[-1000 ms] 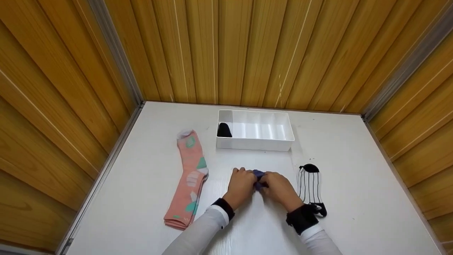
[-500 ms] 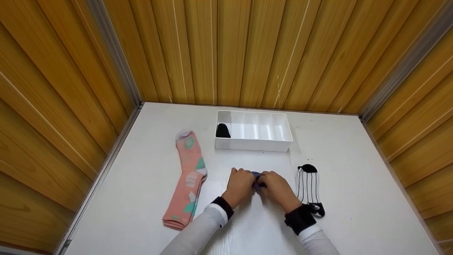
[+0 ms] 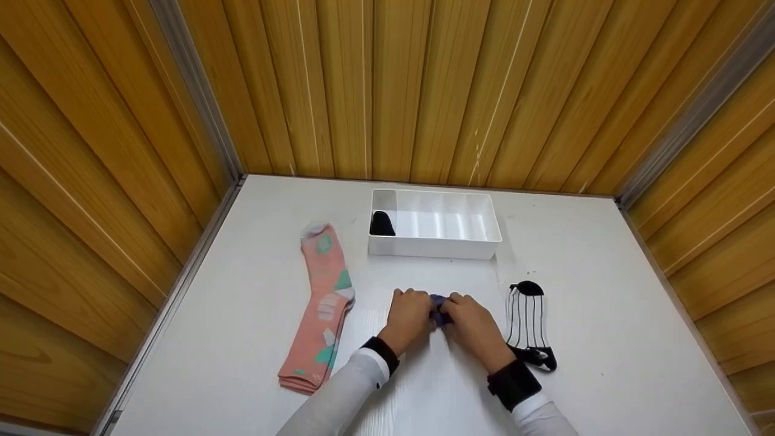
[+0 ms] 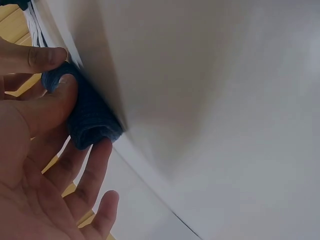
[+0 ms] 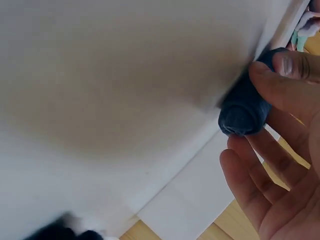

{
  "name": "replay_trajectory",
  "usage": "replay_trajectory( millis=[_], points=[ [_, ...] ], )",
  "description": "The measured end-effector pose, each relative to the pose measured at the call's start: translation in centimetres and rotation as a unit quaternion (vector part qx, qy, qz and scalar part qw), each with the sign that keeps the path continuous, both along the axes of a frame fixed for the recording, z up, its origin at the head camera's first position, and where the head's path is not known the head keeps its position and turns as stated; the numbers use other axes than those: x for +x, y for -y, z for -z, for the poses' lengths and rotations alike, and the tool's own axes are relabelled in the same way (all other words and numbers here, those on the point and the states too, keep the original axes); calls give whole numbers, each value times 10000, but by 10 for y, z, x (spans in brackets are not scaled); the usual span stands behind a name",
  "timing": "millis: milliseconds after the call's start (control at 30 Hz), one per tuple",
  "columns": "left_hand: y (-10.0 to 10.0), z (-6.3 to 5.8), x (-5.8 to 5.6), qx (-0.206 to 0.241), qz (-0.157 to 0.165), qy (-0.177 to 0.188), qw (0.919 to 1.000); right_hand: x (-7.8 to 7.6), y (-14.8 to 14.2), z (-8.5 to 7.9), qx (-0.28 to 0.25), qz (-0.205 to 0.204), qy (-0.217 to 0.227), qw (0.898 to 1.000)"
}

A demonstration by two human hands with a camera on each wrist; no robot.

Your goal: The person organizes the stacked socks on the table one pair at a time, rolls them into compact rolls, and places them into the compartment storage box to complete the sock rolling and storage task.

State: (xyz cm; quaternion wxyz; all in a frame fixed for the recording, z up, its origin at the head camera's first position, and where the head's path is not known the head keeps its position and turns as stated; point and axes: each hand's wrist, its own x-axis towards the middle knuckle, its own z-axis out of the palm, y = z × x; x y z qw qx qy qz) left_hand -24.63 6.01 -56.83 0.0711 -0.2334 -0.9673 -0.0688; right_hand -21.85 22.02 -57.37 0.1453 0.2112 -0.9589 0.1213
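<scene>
Near the middle of the white table, a dark blue sock is rolled into a tight bundle between both hands. My left hand pinches one end, its thumb on the near face and fingers behind, while its little finger stands free in the left wrist view. My right hand holds the other end between thumb and fingers. In the left wrist view the rolled sock shows a folded, open-looking end; the right wrist view shows its rounded end. In the head view the hands cover most of it.
Left of the hands lies a long pink sock pair with green and white patches. A black-and-white striped sock lies to the right. Behind stands a white divided box with a black sock in its left compartment. Wood-look walls enclose the table.
The blue sock has become more compact between the hands, with less of it showing. The fingers have drawn slightly closer together; the other socks and the box stay put.
</scene>
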Motion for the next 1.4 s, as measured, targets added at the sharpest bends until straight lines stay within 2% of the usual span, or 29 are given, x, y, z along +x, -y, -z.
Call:
replay_trajectory(
  millis=[100, 300, 400, 500, 667, 767, 967, 1067, 1233, 1400],
  points=[
    [2, 0, 0, -118, 60, -96, 9999, -5, 2, -2, -57, -78, 95, 9999],
    [2, 5, 2, -341, 389, -771, 9957, -11, 1, -4, -109, -181, 448, 9988],
    [0, 5, 3, -281, 387, -904, 9948, -12, 0, -4, -82, -158, 414, 9990],
    [-2, 3, 3, -81, 281, -740, 9968, -9, 1, -4, 7, -78, 358, 9993],
    [-1, 2, -1, 352, 165, 70, 9992, -2, 4, -1, 159, 36, 300, 9994],
    [0, 1, -1, 412, 115, 280, 9987, -2, 6, -1, 70, 85, 259, 9996],
    [0, 1, 7, -256, 202, -567, 9979, -8, 7, -1, -20, -33, 277, 9996],
    [-1, 2, 9, -362, 213, -801, 9959, -10, 5, 0, -68, -106, 393, 9991],
    [-3, 3, 6, -233, 109, -796, 9965, -10, 4, -1, -114, -114, 435, 9989],
    [-1, 1, 2, 1, 64, -530, 9986, -8, 4, -2, 7, -151, 212, 9997]
  ],
)
